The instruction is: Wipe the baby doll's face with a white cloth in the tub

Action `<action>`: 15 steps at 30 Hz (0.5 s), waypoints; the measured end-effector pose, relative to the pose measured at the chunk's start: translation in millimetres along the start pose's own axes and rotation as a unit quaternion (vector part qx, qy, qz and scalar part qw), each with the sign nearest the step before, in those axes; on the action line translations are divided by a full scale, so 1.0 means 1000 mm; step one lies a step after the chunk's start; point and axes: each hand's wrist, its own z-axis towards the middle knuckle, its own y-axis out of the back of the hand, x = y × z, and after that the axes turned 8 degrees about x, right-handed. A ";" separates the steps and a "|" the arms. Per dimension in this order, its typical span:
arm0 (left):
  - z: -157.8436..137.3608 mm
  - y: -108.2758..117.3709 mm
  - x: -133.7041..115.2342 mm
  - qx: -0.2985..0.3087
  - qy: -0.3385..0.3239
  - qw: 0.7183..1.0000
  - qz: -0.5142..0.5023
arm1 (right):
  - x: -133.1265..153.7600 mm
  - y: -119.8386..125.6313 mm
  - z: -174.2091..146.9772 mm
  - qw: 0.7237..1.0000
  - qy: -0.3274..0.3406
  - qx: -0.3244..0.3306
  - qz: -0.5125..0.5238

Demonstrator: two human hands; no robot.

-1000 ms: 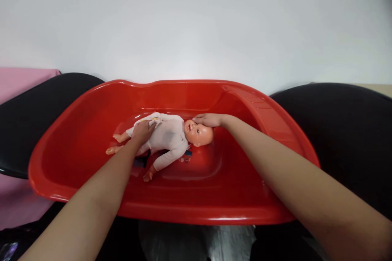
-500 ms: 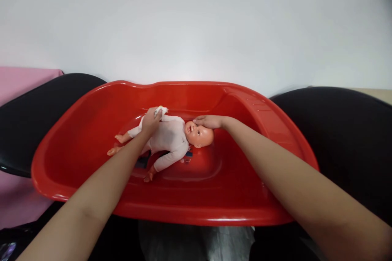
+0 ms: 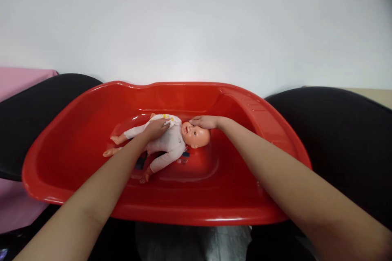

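A baby doll (image 3: 167, 140) in a white long-sleeved suit lies on its back in a red baby bathtub (image 3: 199, 214), its bald head to the right and its bare feet to the left. On the doll's chest, my left hand (image 3: 157, 128) is closed on a white cloth with yellow spots (image 3: 168, 118); part of the cloth lies along the doll's far arm. My right hand (image 3: 208, 121) rests on the far side of the doll's head, fingers stretched out flat against it by the eye.
Black rounded surfaces flank the tub, one on the left (image 3: 45, 102) and one on the right (image 3: 346, 138). Pink cloth (image 3: 24, 79) covers something at far left. Behind the tub rises a white wall (image 3: 190, 24). Dark print shows on the tub's floor under the doll.
My left hand has moved right and down with the cloth, from above the doll's far arm onto its chest. The cloth now spreads out more. My right hand stays at the head.
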 end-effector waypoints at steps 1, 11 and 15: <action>-0.001 0.001 0.005 0.001 -0.003 1.000 -0.005 | 0.000 0.001 -0.001 1.000 -0.001 -0.001 0.001; -0.011 0.004 0.023 -0.055 0.087 0.994 -0.040 | -0.001 0.001 0.003 1.000 0.012 0.004 0.002; -0.005 0.015 0.000 -0.075 0.045 0.994 -0.060 | -0.004 0.001 0.005 1.000 0.018 0.003 -0.008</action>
